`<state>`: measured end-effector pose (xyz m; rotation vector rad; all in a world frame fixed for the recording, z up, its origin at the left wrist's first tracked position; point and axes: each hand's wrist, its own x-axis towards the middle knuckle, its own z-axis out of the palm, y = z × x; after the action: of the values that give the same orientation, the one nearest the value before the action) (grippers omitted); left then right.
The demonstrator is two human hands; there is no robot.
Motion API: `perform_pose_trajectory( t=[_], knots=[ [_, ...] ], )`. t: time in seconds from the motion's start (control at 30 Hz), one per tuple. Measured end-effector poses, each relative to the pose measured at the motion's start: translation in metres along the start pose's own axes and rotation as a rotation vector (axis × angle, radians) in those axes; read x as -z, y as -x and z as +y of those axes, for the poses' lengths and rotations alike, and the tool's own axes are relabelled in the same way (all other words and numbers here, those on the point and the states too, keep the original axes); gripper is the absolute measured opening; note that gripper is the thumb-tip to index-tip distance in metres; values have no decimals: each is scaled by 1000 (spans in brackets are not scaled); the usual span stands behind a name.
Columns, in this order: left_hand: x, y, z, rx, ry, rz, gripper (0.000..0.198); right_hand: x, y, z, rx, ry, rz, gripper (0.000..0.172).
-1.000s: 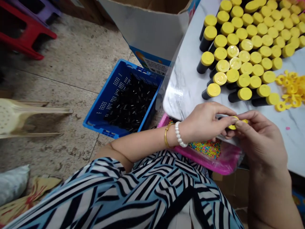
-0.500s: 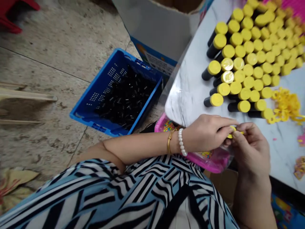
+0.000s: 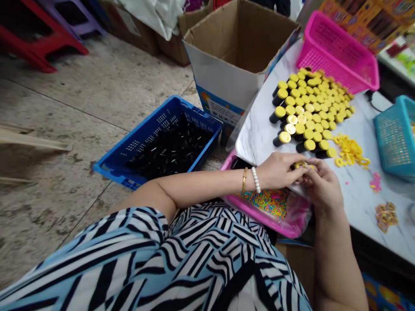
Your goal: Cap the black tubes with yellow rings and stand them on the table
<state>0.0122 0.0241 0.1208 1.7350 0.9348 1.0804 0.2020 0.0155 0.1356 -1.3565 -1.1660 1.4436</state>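
Over the table's near edge, my left hand (image 3: 279,169), with a pearl bracelet and a gold bangle at the wrist, is closed on a small yellow plastic piece (image 3: 299,164). The fingers of my right hand (image 3: 326,183) pinch at the same spot, meeting the left fingertips; they cover most of the piece. Below both hands lies a pink tray (image 3: 296,226) lined with clear plastic, holding tiny multicoloured beads (image 3: 266,202). Just beyond them stand many black tubes with yellow caps (image 3: 309,144), packed close together. A heap of loose yellow ring-shaped parts (image 3: 350,149) lies to their right.
A blue crate (image 3: 113,172) of short black tubes sits on the floor at left, beside an open cardboard box (image 3: 223,82). On the table are a pink basket (image 3: 340,56), a teal basket (image 3: 395,142), pink bits (image 3: 375,182) and a small patterned cluster (image 3: 385,217).
The view has lifted and widened, bringing the baskets and box opening into sight. Both hands stay together on the yellow piece, which has turned slightly between the fingers.
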Motion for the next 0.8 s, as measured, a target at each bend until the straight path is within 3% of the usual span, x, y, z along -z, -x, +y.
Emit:
perform_pose_trajectory(
  t=[0.1, 0.23, 0.43, 0.57, 0.8],
  knots=[
    [-7, 8, -10, -200, -86, 66, 33, 12, -4, 0, -7, -32, -47, 37],
    [-15, 11, -20, -334, -190, 20, 26, 30, -3, 0, -27, -21, -128, 28],
    [-15, 7, -14, -227, -286, 24, 18, 38, -10, -6, -126, -7, -132, 26],
    [-13, 4, -8, -69, -308, 28, 41, 40, -16, -15, -183, 0, -165, 31],
    [-6, -5, 1, -53, -373, -131, 22, 31, -20, -37, -351, 66, -265, 40]
  ],
)
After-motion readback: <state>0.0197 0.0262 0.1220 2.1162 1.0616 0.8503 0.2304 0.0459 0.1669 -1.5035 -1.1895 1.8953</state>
